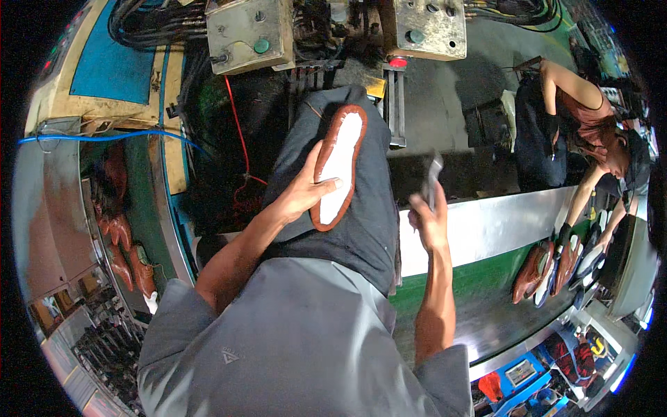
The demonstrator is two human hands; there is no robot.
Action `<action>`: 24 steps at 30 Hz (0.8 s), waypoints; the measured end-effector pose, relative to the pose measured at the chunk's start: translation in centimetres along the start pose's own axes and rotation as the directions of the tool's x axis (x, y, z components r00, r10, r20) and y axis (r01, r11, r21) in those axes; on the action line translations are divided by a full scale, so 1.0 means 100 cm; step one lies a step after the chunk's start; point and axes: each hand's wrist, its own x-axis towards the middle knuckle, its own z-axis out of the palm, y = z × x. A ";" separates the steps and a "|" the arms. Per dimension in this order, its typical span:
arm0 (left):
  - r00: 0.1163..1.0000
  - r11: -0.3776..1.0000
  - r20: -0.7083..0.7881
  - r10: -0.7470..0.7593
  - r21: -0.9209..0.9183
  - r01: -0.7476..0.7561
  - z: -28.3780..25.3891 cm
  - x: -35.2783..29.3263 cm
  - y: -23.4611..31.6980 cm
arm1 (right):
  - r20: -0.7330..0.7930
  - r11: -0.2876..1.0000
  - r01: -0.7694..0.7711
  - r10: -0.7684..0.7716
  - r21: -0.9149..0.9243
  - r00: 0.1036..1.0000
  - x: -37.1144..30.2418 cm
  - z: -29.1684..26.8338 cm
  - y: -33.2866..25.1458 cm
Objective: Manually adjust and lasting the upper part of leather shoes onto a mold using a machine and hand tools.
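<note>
A brown leather shoe (340, 156) lies sole-up across my lap, its white underside showing inside a rim of brown leather turned over the edge. My left hand (309, 187) is closed around its side near the middle, with the thumb resting on the white face. To the right, my right hand (431, 215) grips a grey metal hand tool (435, 169) with a curved head, raised and apart from the shoe. Motion smears the tool, so its exact kind is unclear.
Machine control boxes (250, 35) stand ahead, with a red button (398, 62). Right lies a green conveyor belt (445, 299) with a metal edge, carrying several shoes (533, 271). A co-worker (590, 125) reaches over them. More brown shoes (142, 270) lie at left, below a blue hose (104, 137).
</note>
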 end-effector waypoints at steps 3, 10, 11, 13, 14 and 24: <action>0.999 0.997 -0.019 0.033 -0.073 -0.034 0.000 0.003 -0.004 | 0.257 0.610 0.541 -0.493 -0.579 0.831 0.033 0.072 -0.055; 0.998 0.993 -0.053 0.020 -0.116 -0.026 -0.001 0.007 -0.011 | 0.487 -0.176 0.456 -0.233 -0.872 0.842 0.102 0.109 -0.048; 0.997 0.992 -0.057 0.061 -0.111 -0.067 -0.007 0.007 -0.028 | 0.571 -0.189 0.538 -0.275 -0.821 0.774 0.108 0.101 -0.051; 0.997 0.985 -0.055 0.054 -0.162 -0.062 -0.008 0.012 -0.021 | 0.575 -0.082 0.602 -0.423 -0.794 0.701 0.108 0.113 -0.096; 0.998 0.977 -0.048 0.030 -0.208 -0.039 -0.006 -0.001 -0.019 | 0.538 0.034 0.665 -0.557 -0.746 0.632 0.097 0.120 -0.109; 1.000 0.945 -0.016 0.019 -0.327 -0.024 -0.020 0.000 -0.021 | 0.293 0.402 0.614 -0.618 -0.679 0.730 0.118 0.113 -0.105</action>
